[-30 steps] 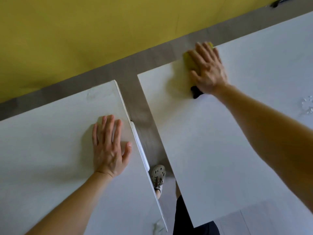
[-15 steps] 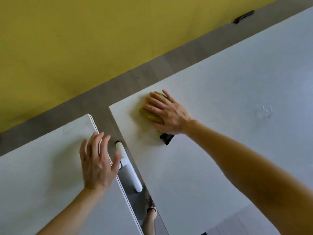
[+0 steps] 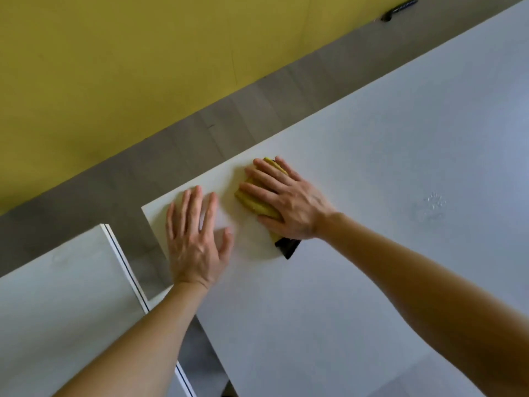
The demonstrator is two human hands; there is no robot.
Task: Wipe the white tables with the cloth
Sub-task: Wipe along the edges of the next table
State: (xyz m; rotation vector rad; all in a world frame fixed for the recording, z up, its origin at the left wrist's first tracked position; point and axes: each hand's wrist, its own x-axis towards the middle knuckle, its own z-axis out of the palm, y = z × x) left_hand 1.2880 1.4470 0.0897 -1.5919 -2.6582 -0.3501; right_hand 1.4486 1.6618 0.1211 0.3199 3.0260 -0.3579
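1. The fingers [image 3: 266, 173] of the right hand [image 3: 292, 207] lie straight and a little spread, flat on top of the cloth [image 3: 252, 203]. They press it down rather than curl round it. The thumb runs along the cloth's near edge.
2. The fingers [image 3: 186, 207] of the left hand [image 3: 197, 242] are also straight and fanned, palm down, holding nothing. The hand is slightly blurred, so I cannot tell whether it bears on the surface or hovers just over it.
3. The yellow cloth is folded into a pad under the right palm, and a black tab [image 3: 287, 246] pokes out by the wrist. It sits on the right table [image 3: 372, 167], near that table's far-left corner and just beside the left hand.
4. The step in hand looks like a wiping stroke across that corner of the right table, with the left hand steadying.
5. The next move likely calls for keeping the palm flat and sweeping the pad rightward. A wet mark [image 3: 430, 206] lies well apart from the cloth on that side, and most of the top looks unwiped.
6. The left table [image 3: 57, 296] stands apart across a gap of grey floor [image 3: 171, 156]. Neither hand is on it.
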